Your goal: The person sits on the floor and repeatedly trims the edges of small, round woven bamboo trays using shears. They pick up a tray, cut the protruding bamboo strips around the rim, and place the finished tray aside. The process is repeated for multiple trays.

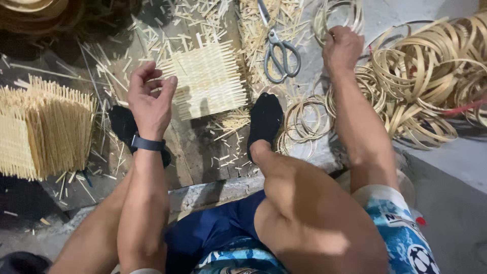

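- The right hand (342, 48) reaches out to the far right and closes its fingers on a thin cane ring (339, 15), one of a few loose rings lying on the grey floor (456, 157).
- That ring sits at the top of the view, just right of the scissors (278, 50) and left of the big heap of rings (431, 76).
- The left hand (151, 99) hangs above the boards, fingers half curled, palm open and holding nothing.
- It is nearest the small woven mat (208, 78), which lies flat just to its right, with stick ends poking out on every edge.
- The left wrist carries a dark band (147, 143).
- A larger woven piece (43, 129) stands on its edge at the far left, well apart from both hands.
- The scissors, with grey handles, lie closed on a litter of short offcuts (253, 30) beyond the mat.
- A foot in a black sock (265, 119) rests on the boards between the mat and more rings (304, 119) lying under the right forearm.
- The other socked foot (123, 124) is partly hidden behind the left wrist.
- The person sits low, knees bent, in blue patterned shorts (401, 228).
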